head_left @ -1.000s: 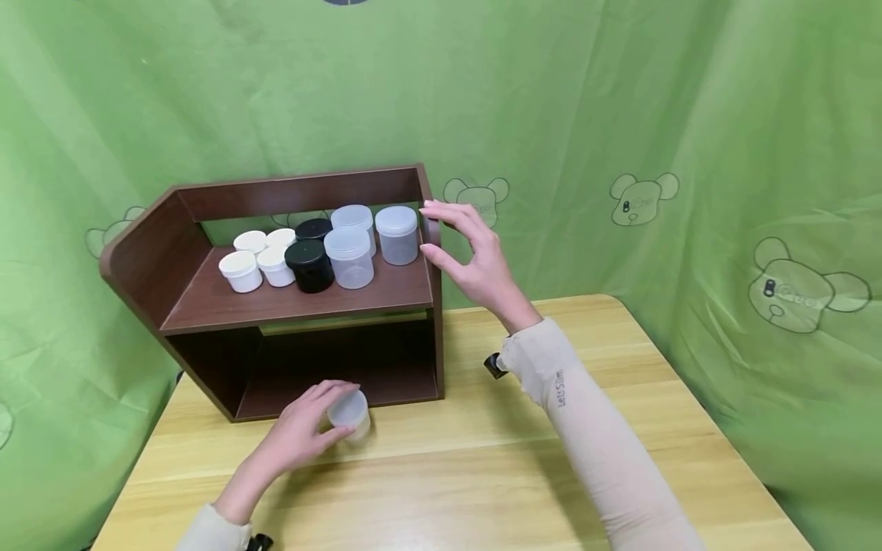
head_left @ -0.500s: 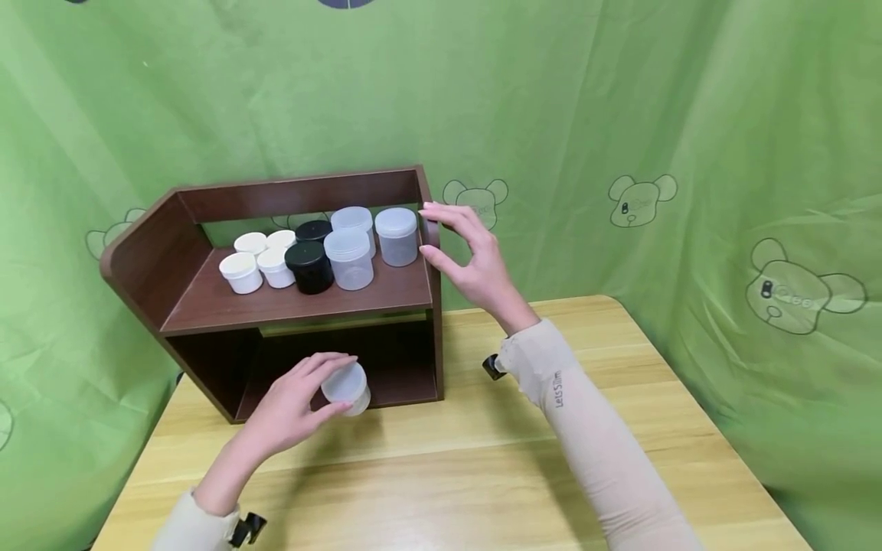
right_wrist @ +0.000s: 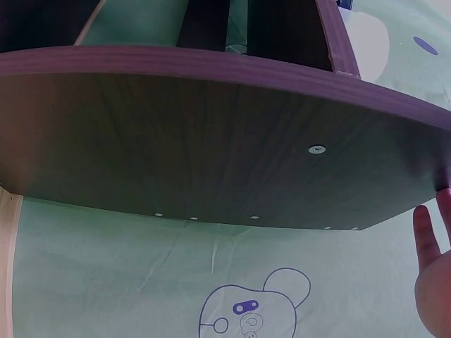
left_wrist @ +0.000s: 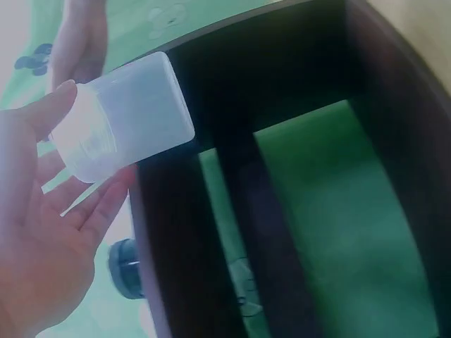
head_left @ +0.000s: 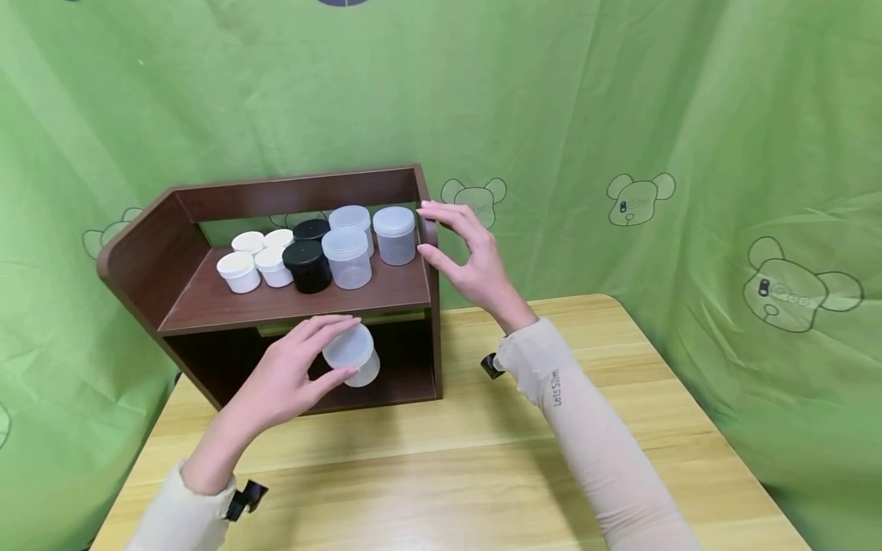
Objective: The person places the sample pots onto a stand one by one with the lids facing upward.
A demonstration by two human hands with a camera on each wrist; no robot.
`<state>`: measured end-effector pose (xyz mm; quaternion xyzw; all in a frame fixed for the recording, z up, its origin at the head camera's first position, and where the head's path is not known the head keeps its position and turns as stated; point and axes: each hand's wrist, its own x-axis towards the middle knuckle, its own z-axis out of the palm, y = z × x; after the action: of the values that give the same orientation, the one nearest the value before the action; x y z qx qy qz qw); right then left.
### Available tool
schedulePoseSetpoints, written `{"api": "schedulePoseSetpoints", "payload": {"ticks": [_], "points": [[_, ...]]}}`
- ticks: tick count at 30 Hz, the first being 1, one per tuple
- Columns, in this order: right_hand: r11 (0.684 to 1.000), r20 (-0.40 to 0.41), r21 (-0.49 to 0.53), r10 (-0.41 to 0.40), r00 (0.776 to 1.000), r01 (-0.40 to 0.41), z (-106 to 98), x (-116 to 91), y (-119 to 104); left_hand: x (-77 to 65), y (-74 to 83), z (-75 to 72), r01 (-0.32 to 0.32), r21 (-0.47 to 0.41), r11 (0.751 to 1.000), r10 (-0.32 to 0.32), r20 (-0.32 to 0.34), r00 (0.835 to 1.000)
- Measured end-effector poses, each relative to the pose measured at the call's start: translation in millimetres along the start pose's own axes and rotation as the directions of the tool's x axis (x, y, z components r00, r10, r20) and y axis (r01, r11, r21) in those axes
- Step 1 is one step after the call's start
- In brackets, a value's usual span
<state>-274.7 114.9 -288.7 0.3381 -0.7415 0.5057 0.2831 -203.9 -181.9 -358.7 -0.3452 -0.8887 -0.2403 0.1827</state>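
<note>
My left hand [head_left: 285, 379] holds a translucent plastic jar [head_left: 354, 356] by its lidded end, thumb on one side and fingers on the other. The jar is raised in front of the lower compartment of a dark brown wooden shelf [head_left: 227, 312]. In the left wrist view the same jar [left_wrist: 144, 113] lies sideways across the frame, its base toward the shelf. My right hand [head_left: 475, 264] grips the shelf's right side panel near the top, thumb and fingertips at its edge. From the right wrist, the panel's outer face [right_wrist: 211, 141] fills much of the view, with fingers at the far right.
On the upper board stand several small white jars [head_left: 239, 274], two black jars [head_left: 308, 268] and three translucent jars [head_left: 347, 260], the last near the right panel. The shelf stands on a light wooden table [head_left: 482, 474]. A green printed curtain [head_left: 551, 138] hangs behind.
My left hand has lifted the translucent jar from the tabletop in front of the shelf, up toward the upper board's front edge. My right hand stays on the side panel.
</note>
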Motion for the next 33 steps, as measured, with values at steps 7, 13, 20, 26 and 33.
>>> {"api": "schedulePoseSetpoints", "payload": {"ticks": [7,13,20,26,33], "points": [[1.0,0.0,0.005,-0.003,1.0,0.003,0,-1,0,18.0,9.9,-16.0,-0.014,-0.027,1.0,0.013,-0.028,1.0],[1.0,-0.004,0.002,-0.003,1.0,0.003,-2,-2,0,32.8,13.9,-23.1,-0.027,-0.044,0.999,0.023,-0.094,0.995],[1.0,0.002,-0.006,0.004,1.0,-0.004,0,-1,0,49.6,19.0,-30.8,-0.026,-0.069,0.997,0.016,-0.147,0.989],[1.0,0.001,-0.007,0.013,1.0,-0.013,1,-3,0,67.4,18.7,-30.4,-0.028,-0.106,0.994,0.009,-0.174,0.985],[1.0,-0.001,-0.011,0.001,1.0,-0.001,0,-1,0,86.9,18.8,-25.2,-0.043,-0.132,0.99,0.012,-0.224,0.974]]}}
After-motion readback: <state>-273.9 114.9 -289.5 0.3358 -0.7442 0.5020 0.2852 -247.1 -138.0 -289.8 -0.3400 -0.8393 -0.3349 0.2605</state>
